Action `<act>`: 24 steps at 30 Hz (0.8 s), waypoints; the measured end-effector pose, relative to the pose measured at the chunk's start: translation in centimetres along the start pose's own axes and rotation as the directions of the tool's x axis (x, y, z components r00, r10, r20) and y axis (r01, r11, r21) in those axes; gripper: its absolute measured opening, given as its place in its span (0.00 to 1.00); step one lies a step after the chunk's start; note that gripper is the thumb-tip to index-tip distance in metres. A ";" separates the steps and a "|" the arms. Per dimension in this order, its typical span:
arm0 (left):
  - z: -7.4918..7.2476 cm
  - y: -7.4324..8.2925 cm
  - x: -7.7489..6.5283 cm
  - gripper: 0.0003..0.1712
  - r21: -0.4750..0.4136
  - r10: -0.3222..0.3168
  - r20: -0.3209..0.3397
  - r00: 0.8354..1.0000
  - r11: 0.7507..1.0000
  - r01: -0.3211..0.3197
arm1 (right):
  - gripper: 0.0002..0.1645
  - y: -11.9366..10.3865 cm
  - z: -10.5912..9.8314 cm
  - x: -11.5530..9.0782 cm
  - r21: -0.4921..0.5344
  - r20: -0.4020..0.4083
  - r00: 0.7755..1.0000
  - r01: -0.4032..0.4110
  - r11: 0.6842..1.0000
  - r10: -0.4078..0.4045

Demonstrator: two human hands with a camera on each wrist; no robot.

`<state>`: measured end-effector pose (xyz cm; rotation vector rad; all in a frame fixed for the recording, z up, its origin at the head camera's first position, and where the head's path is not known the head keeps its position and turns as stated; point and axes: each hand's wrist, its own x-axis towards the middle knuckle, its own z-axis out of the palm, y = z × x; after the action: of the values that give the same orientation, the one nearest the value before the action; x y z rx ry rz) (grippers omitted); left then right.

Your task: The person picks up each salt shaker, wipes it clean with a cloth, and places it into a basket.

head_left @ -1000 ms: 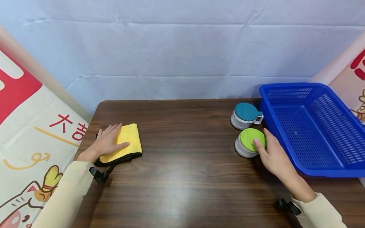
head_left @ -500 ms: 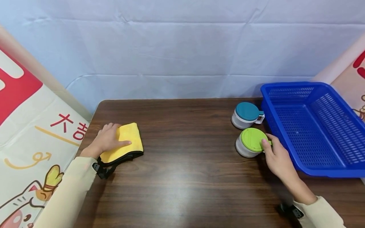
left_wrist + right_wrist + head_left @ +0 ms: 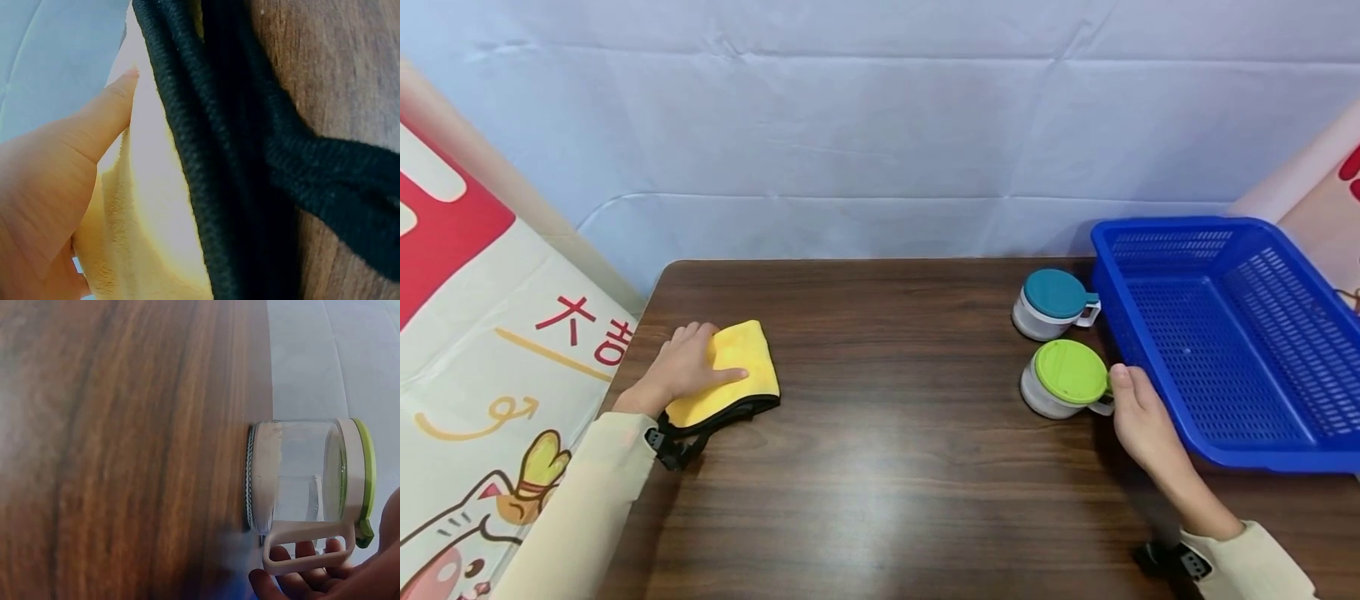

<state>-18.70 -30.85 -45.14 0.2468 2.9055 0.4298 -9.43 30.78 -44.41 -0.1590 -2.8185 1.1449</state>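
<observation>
My left hand [image 3: 681,367] grips the left side of a folded yellow cleaning cloth [image 3: 748,358] with black edging, lying on the table. In the left wrist view the thumb [image 3: 106,112] lies along the yellow face of the cloth; most other fingers are hidden. My right hand [image 3: 1146,421] holds the handle of a clear seasoning jar [image 3: 1048,400] with a green lid, standing upright. Fingers [image 3: 306,550] show behind the white handle [image 3: 306,565] in the right wrist view. A similar jar [image 3: 1037,321] with a teal lid stands just behind it.
A blue plastic basket [image 3: 1138,375] stands at the right, close beside both jars and my right hand. The brown wooden table [image 3: 880,400] ends at a pale blue cloth backdrop [image 3: 850,150]. A printed banner [image 3: 475,358] hangs at the left.
My right hand has shifted from the green lid's edge rightward to the handle, uncovering the lid. The left fingers have curled in from lying stretched over the cloth.
</observation>
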 end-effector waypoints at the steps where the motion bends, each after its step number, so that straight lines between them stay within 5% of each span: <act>1: 0.0 0.0 0.0 0.56 -0.001 -0.002 -0.002 1.000 1.000 0.002 | 0.27 0.0 0.0 0.0 0.002 -0.009 1.000 0.006 1.000 -0.006; 13: 0.0 -0.1 -0.1 0.55 -0.008 -0.005 0.002 1.000 1.000 0.005 | 0.27 0.3 0.3 -0.3 0.107 -0.054 0.998 0.021 0.994 -0.016; 24: 0.2 -0.2 0.0 0.55 -0.014 -0.001 0.007 1.000 1.000 0.001 | 0.33 0.4 0.5 -0.2 0.273 0.034 0.997 -0.073 0.959 0.066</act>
<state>-18.68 -30.97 -45.33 0.2442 2.8948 0.4477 -9.23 30.69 -44.99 -0.2251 -2.6562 1.5475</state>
